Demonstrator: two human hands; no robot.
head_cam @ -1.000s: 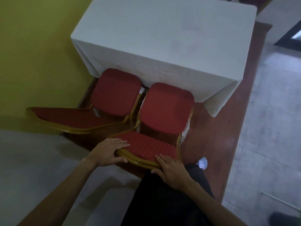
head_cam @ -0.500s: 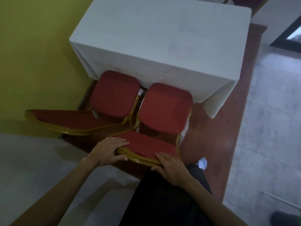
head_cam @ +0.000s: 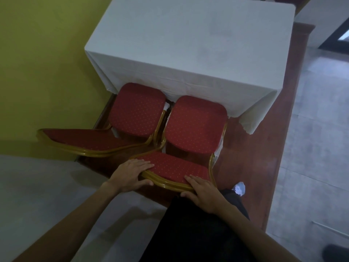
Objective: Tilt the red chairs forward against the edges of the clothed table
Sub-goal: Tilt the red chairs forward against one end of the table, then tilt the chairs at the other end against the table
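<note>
Both hands, left (head_cam: 130, 174) and right (head_cam: 203, 193), clamp the near red-upholstered gold-framed chair's (head_cam: 194, 125) stiff backrest rail; feels heavy, rigid, tipping toward white-clothed desk (head_cam: 188, 44).

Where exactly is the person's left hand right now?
In the head view, the left hand grips the left top corner of the nearer red chair's backrest, opposite the right hand.

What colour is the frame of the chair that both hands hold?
Gold, around the red dotted chair; the head view shows it.
</note>
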